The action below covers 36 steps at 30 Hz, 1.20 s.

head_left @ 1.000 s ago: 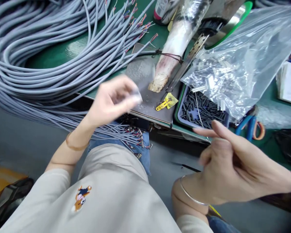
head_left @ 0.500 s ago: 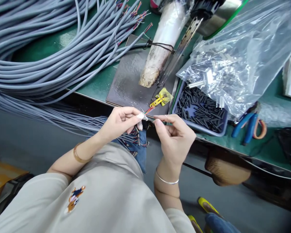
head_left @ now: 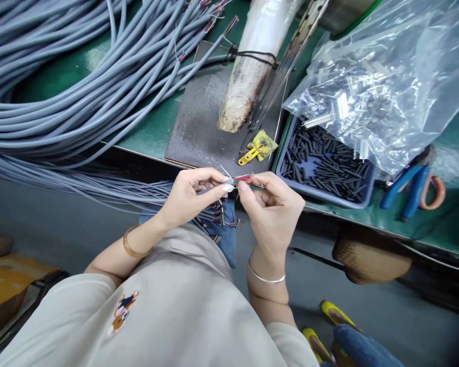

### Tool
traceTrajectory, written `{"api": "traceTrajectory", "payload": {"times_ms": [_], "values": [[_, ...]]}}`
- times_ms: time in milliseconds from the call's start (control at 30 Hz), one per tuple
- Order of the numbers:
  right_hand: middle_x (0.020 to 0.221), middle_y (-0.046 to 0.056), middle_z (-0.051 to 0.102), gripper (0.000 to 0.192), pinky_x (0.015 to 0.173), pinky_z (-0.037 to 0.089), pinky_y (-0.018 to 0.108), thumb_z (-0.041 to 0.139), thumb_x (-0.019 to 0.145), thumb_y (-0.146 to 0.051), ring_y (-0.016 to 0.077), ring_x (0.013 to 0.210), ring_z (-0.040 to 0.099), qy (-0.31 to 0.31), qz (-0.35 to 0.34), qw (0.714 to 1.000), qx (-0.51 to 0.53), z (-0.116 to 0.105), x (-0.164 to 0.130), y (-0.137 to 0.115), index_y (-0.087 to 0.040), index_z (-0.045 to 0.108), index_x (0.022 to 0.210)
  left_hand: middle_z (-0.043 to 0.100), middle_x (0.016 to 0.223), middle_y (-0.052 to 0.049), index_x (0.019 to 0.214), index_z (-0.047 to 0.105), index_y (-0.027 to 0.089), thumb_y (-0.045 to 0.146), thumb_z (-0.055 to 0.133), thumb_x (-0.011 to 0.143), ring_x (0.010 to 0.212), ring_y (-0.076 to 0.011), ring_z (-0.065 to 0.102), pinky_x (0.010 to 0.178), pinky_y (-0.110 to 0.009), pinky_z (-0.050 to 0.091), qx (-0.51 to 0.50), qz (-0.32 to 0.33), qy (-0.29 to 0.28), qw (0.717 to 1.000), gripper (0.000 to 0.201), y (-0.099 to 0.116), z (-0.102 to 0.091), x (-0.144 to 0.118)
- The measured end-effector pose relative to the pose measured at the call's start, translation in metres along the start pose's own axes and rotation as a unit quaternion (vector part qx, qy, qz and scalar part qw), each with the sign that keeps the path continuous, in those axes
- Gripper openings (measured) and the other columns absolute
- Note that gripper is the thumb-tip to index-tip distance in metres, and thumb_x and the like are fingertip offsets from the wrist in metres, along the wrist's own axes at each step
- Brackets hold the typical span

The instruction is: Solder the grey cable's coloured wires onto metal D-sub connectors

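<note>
The person's left hand pinches a grey cable end between thumb and fingers, just beyond the front edge of the dark board, and red, green and pale coloured wires stick out of it toward the right. The right hand is closed at thumb and forefinger on those wires, its other fingers curled in; exactly which strands it grips is too small to tell. No connector can be made out on this cable end, so its wires appear to be at a preparing stage. On the lap, over the jeans, lie several cable ends with small connectors on them, which look like the finished share. Much seems left: the large bundle of grey cables on the green bench ends, at its far side, in bare coloured strands with no connectors visible. To the right, the tray holds many black tube pieces, the clear bag overlapping its far corner contains metallic parts, and the yellow clip lies on the board, apart from both hands.
</note>
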State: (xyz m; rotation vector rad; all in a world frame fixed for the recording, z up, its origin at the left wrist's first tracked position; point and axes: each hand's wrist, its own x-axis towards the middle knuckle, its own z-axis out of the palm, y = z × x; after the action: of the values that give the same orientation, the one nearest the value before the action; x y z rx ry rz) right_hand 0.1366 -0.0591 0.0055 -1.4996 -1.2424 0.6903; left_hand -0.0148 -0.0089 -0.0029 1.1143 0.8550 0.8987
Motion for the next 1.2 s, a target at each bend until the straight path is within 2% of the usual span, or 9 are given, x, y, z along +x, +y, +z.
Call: {"api": "traceTrajectory", "payload": {"times_ms": [267,667,833,933,1067,1200], "values": [[0.076,-0.003,0.060,0.012,0.045,0.019,0.025,0.068,0.090,-0.026,0.0026,0.048,0.028,-0.010,0.014,1.000,0.006,0.000,0.000,0.004,-0.018,0.070,0.081,0.068,0.064,0.000,0.078,0.072,0.012,0.037,0.087,0.077,0.047,-0.0039,0.051,0.052,-0.017,0.048,-0.033,-0.009,-0.056,0.998,0.029,0.006,-0.002,-0.001],[0.072,-0.003,0.056,0.012,0.044,0.016,0.025,0.069,0.086,-0.026,0.0025,0.047,0.027,-0.015,0.037,0.999,0.021,0.000,0.000,0.002,-0.018,0.070,0.078,0.068,0.066,0.000,0.080,0.072,0.013,0.041,0.085,0.079,0.048,-0.0044,0.052,0.050,-0.017,0.047,-0.017,-0.005,-0.065,0.998,0.031,0.004,-0.004,-0.003],[0.066,-0.005,0.054,0.010,0.044,0.024,0.021,0.073,0.081,-0.025,0.0043,0.049,0.035,-0.031,0.080,0.992,0.090,-0.001,0.005,0.007,-0.020,0.068,0.073,0.069,0.067,-0.001,0.081,0.073,0.013,0.036,0.085,0.079,0.052,-0.0056,0.056,0.053,-0.017,0.049,-0.021,0.012,-0.077,0.997,0.027,0.003,-0.004,-0.004],[0.065,-0.005,0.055,0.010,0.045,0.027,0.020,0.076,0.079,-0.026,0.0055,0.052,0.040,-0.022,0.081,0.991,0.099,-0.001,0.005,0.007,-0.021,0.069,0.073,0.070,0.069,-0.002,0.081,0.073,0.013,0.039,0.085,0.080,0.055,-0.0072,0.060,0.054,-0.018,0.050,-0.019,0.015,-0.064,0.998,0.028,0.003,-0.003,-0.004],[0.070,-0.004,0.060,0.008,0.044,0.027,0.021,0.073,0.084,-0.025,0.0050,0.051,0.039,0.064,0.046,0.996,0.048,0.001,-0.002,0.002,-0.022,0.070,0.078,0.071,0.070,-0.002,0.081,0.072,0.014,0.041,0.085,0.078,0.058,-0.0084,0.063,0.056,-0.019,0.051,-0.013,0.015,-0.028,0.999,0.030,0.002,-0.001,-0.003],[0.075,-0.002,0.064,0.008,0.045,0.028,0.022,0.073,0.085,-0.029,0.0060,0.052,0.041,0.029,0.045,0.998,0.020,0.001,-0.006,0.000,-0.021,0.074,0.082,0.072,0.072,-0.002,0.081,0.073,0.014,0.038,0.088,0.076,0.062,-0.0096,0.065,0.060,-0.020,0.053,-0.011,0.018,-0.026,0.999,0.029,0.000,-0.001,-0.003]]}}
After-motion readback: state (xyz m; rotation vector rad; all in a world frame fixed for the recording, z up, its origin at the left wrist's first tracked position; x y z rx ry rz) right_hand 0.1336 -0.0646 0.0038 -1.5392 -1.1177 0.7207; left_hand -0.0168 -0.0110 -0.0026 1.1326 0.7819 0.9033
